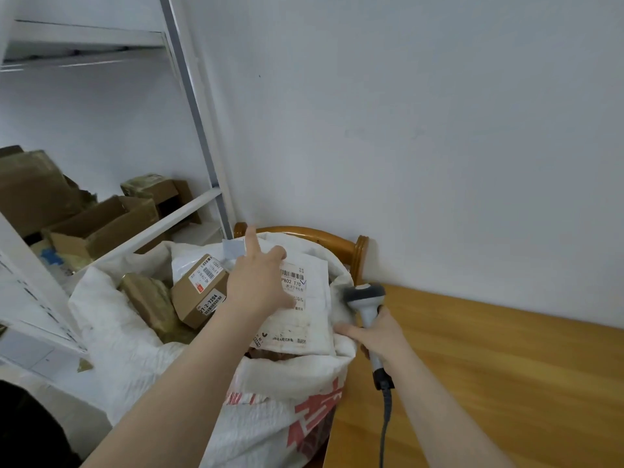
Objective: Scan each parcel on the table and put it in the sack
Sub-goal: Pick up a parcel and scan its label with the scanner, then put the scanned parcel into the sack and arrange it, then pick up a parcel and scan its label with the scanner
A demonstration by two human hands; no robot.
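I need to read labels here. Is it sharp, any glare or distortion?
Head view: soft even light, no glare; the wide lens bows the shelf post; the left hand is slightly blurred; on the white parcel the large code reads, the fine print does not.

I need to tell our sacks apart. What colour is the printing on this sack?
Red lettering on the white woven sack; it shows best in the head view.
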